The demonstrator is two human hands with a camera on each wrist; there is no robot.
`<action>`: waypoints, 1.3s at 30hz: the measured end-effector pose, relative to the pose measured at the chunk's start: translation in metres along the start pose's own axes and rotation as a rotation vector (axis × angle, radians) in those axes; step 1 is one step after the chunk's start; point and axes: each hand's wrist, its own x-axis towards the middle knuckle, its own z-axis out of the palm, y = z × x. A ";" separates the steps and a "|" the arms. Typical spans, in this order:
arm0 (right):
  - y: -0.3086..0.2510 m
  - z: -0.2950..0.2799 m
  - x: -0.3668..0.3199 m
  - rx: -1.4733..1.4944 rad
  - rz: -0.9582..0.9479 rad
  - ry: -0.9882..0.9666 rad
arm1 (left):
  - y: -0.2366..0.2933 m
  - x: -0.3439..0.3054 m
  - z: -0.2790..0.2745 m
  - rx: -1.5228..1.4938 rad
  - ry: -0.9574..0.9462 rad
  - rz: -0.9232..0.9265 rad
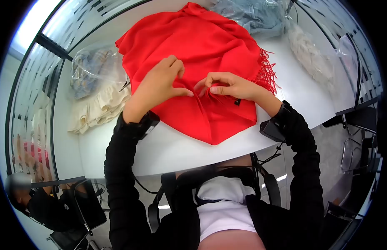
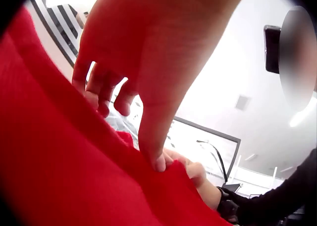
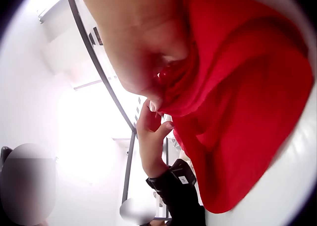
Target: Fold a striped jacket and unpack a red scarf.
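A red fringed shawl (image 1: 181, 41) lies spread and rumpled over the white table, its near corner pointing toward the person. The right hand (image 1: 233, 86) pinches a gathered fold of it between thumb and bent fingers. Just left of that, the left hand (image 1: 160, 81) is held over the shawl, thumb stretched toward the right fingertips and the other fingers loosely bent. In the left wrist view the left thumb (image 2: 154, 141) rests at the edge of the cloth, with the fingers apart from it. A small black label (image 1: 237, 101) shows beside the right hand.
Bagged bluish clothing (image 1: 91, 71) and a cream ruffled garment (image 1: 99, 108) lie at the left. Blue clothing in clear plastic (image 1: 251, 16) is at the back, a bagged white item (image 1: 310, 54) at the right. Another person (image 1: 43, 204) sits at lower left.
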 end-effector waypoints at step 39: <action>-0.005 0.003 -0.006 -0.122 0.074 -0.047 | -0.007 0.002 0.010 -0.048 -0.176 0.232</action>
